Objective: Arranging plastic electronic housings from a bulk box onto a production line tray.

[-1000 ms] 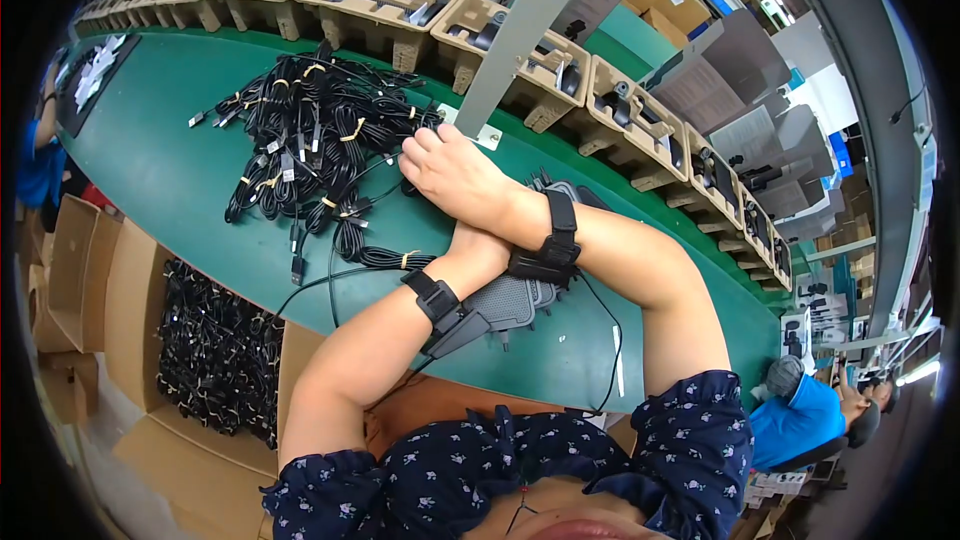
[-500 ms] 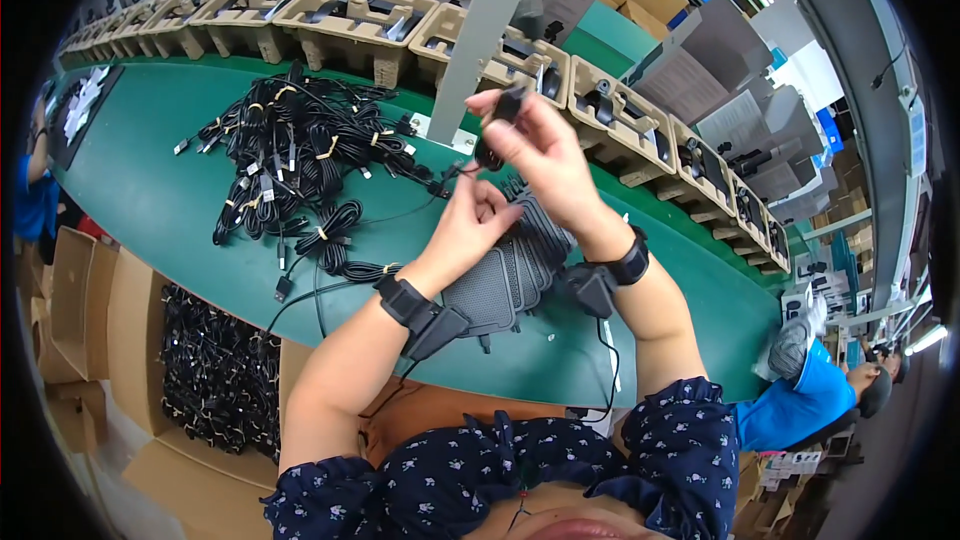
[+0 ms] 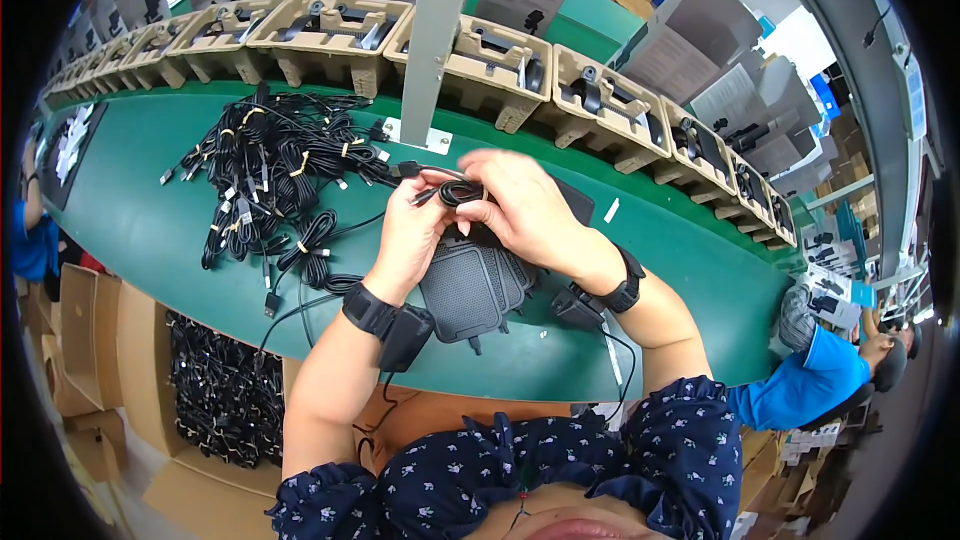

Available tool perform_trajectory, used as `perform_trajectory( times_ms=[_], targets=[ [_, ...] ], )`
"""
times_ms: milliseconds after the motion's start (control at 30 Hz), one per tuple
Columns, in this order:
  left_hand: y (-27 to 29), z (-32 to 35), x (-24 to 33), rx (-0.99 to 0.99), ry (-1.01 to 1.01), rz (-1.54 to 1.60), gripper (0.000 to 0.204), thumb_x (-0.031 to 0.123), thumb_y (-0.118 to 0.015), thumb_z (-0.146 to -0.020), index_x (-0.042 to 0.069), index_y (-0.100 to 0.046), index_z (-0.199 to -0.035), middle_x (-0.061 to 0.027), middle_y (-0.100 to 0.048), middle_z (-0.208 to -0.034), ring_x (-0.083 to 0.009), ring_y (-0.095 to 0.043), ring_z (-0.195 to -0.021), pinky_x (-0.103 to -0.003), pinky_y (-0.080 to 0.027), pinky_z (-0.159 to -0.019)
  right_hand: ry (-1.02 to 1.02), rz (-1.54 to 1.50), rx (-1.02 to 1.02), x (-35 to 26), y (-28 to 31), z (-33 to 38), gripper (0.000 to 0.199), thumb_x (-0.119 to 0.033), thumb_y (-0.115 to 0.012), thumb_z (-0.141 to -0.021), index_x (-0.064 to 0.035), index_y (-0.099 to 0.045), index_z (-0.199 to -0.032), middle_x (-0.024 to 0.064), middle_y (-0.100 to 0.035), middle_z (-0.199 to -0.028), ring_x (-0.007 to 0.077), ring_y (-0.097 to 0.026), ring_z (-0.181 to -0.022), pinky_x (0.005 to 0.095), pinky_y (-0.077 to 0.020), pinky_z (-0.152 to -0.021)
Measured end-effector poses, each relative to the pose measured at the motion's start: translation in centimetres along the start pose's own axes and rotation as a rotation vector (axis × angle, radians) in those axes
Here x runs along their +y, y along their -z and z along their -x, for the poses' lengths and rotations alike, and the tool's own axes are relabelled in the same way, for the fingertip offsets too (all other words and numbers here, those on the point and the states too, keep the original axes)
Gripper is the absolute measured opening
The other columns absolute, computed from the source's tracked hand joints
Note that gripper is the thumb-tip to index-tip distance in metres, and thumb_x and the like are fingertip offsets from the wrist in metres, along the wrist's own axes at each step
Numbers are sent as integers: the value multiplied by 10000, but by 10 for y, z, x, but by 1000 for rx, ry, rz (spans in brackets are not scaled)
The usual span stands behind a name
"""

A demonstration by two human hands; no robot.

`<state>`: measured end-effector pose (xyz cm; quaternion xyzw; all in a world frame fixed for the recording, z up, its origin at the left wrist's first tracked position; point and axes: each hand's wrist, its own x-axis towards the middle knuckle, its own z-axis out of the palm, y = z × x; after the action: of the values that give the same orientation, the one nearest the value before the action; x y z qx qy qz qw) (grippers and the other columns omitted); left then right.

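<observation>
A small coiled black cable (image 3: pixel 458 192) is held between my two hands above the table. My left hand (image 3: pixel 410 235) is closed on its left side, where plug ends stick out. My right hand (image 3: pixel 525 208) has its fingers curled round the other side of the coil; its fingertips are partly hidden. Right below my hands lies a stack of black textured panels (image 3: pixel 465 290) with rounded corners. To the left spreads a big heap of bundled black cables (image 3: pixel 265 165), tied with pale bands, with several metal plugs showing.
Moulded brown trays (image 3: pixel 330 38) holding black parts line the far side. A metal post (image 3: pixel 428 60) rises from the green table (image 3: pixel 680 310) just beyond my hands. An open carton (image 3: pixel 150 340) of cables stands at lower left. A person in blue (image 3: pixel 810 380) sits at right.
Both hands have come lower and left, closing together round the cable. My right hand held a dark piece up high before; now a neat coil shows between my hands.
</observation>
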<state>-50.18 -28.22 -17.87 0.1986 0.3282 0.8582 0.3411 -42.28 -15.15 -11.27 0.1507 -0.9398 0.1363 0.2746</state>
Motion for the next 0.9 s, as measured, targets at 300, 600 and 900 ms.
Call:
perform_trajectory(
  times_ms=[300,600,900],
  targets=[
    [15,1,-13,84,-44,-377,132,37,-501,-884,9,-498,-1013,-66,-584,-848,-108,-549,-671,-204,-437,-572,-326,221,308,43,55,38,372,-123,-618,-816,-72,-526,-1173,148,-597,-1081,253,-632,-738,308,-503,-614],
    [16,-4,-30,107,-28,-558,71,-1,-479,-885,23,-534,-924,-29,-562,-819,-47,-489,-631,-168,-392,-516,-1037,580,288,195,166,115,387,-377,-527,-859,-92,-546,-1119,154,-639,-803,331,-610,-787,407,-465,-684],
    [18,-3,-26,136,-26,-608,54,22,-480,-899,30,-531,-911,-22,-558,-809,-37,-461,-615,-164,-376,-522,-1088,860,-206,271,161,129,322,-328,-575,-821,-101,-587,-1049,137,-648,-897,302,-615,-874,407,-487,-744]
  ],
)
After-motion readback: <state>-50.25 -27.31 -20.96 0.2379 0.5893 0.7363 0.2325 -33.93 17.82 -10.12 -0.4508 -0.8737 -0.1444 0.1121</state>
